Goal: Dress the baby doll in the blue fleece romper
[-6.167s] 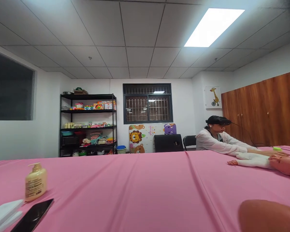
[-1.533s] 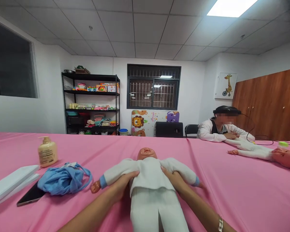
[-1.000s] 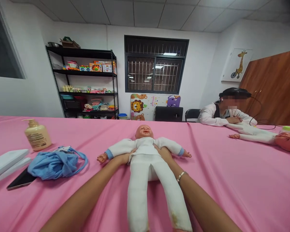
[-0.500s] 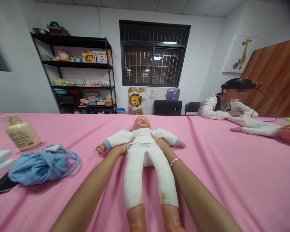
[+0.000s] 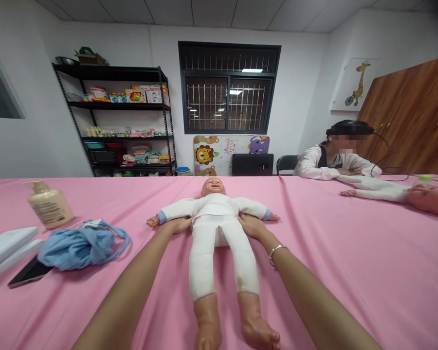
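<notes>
A baby doll (image 5: 216,206) in a white top with blue cuffs and white leggings lies on its back, its feet towards me and its arms spread. At its waist, my left hand (image 5: 181,224) presses in from the left side, the fingertips hidden against the body below its sleeve. Opposite, my right hand (image 5: 250,225) holds the other side, its fingers partly tucked behind the torso. A silver bangle (image 5: 276,253) circles my right wrist. Brownish stains mark one knee of the leggings (image 5: 241,279).
On the pink-covered table (image 5: 314,262) at left are a pump bottle (image 5: 50,206), a blue cloth bundle (image 5: 76,247), a phone (image 5: 29,272) and white flat objects (image 5: 10,245). At right, a person (image 5: 314,163) leans by another doll (image 5: 383,189). Shelves (image 5: 117,104) stand behind.
My view has tilted up and shifted slightly left. My right hand has slid outward and down from the doll's chest to its side. More of the doll's feet shows.
</notes>
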Motion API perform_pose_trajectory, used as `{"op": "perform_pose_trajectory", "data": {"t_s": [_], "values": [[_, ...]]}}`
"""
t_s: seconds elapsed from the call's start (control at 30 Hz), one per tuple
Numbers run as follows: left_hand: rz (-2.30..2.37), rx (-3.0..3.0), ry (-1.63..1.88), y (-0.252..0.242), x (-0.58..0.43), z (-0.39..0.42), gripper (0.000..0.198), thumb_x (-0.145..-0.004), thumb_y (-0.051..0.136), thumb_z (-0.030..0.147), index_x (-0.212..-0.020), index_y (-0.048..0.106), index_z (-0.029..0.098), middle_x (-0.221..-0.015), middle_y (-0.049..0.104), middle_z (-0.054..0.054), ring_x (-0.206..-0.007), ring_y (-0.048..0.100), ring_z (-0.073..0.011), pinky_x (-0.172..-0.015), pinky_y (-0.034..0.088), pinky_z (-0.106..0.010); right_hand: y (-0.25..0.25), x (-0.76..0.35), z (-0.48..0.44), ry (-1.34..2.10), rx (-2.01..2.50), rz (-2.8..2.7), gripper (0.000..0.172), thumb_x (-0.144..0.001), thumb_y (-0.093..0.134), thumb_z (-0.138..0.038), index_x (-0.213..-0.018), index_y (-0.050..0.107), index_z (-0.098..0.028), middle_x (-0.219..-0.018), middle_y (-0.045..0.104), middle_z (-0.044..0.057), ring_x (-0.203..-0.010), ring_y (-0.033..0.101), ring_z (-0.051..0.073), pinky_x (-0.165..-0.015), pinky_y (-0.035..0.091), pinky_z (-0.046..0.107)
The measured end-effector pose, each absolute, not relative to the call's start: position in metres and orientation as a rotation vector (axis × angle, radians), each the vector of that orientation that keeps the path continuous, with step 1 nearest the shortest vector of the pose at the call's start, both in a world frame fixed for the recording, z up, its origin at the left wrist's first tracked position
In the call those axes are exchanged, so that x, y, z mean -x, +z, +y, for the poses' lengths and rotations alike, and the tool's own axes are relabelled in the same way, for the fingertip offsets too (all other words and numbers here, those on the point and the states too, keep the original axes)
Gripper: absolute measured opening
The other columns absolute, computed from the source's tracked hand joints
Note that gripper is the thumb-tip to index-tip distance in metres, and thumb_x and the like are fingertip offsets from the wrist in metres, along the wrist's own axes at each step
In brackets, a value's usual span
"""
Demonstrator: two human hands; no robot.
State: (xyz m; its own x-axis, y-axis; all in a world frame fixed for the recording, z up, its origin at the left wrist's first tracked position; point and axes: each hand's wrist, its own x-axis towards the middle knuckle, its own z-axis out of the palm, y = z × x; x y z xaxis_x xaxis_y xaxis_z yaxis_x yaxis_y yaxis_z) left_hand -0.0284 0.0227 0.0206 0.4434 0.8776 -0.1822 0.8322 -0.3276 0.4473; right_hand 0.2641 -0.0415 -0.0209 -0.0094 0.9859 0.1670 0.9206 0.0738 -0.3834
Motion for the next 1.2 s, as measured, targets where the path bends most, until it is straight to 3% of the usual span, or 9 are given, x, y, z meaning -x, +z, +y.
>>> {"op": "perform_pose_trajectory", "data": {"t_s": [0.17,0.33,0.43,0.63,1.2], "values": [[1.302,-2.438,0.267,0.008,0.035,0.013,0.074,-0.084,0.018,0.066,-0.136,0.035,0.016,-0.144,0.028,-0.009,-0.133,0.023,-0.0275,-0.109,0.018,-0.041,-0.024,-0.27,-0.058,0.13,1.894,-2.012,0.056,-0.09,0.023,-0.05,-0.133,0.039,-0.018,-0.136,0.041,0.01,-0.126,0.036,0.024,-0.104,0.024,0.037],[1.534,-2.508,0.493,-0.005,0.038,-0.001,0.066,-0.086,0.02,0.062,-0.131,0.041,0.019,-0.139,0.038,-0.01,-0.128,0.033,-0.0303,-0.104,0.028,-0.043,-0.032,-0.268,-0.063,0.012,1.887,-2.019,0.048,-0.09,0.029,-0.045,-0.127,0.045,-0.019,-0.132,0.045,0.009,-0.122,0.039,0.024,-0.1,0.029,0.037],[1.534,-2.528,0.457,-0.008,0.041,-0.003,0.059,-0.086,0.027,0.057,-0.13,0.043,0.02,-0.135,0.044,-0.009,-0.123,0.04,-0.03,-0.1,0.034,-0.041,-0.035,-0.267,-0.062,-0.006,1.86,-1.99,0.043,-0.089,0.032,-0.042,-0.122,0.049,-0.019,-0.127,0.049,0.009,-0.118,0.043,0.023,-0.097,0.032,0.035],[1.457,-2.645,0.469,-0.008,0.039,-0.002,0.054,-0.089,0.029,0.045,-0.131,0.04,0.014,-0.135,0.043,-0.013,-0.125,0.038,-0.0284,-0.103,0.03,-0.04,-0.036,-0.268,-0.061,0.001,1.828,-1.994,0.044,-0.089,0.033,-0.044,-0.121,0.049,-0.02,-0.121,0.052,0.009,-0.114,0.045,0.024,-0.094,0.034,0.036],[1.467,-2.629,0.432,-0.007,0.038,-0.004,0.05,-0.088,0.03,0.042,-0.13,0.04,0.016,-0.138,0.04,-0.012,-0.127,0.035,-0.0274,-0.104,0.028,-0.039,-0.032,-0.267,-0.064,0.061,1.829,-1.981,0.044,-0.088,0.036,-0.041,-0.122,0.05,-0.017,-0.128,0.048,0.01,-0.119,0.042,0.023,-0.097,0.032,0.034]]}}
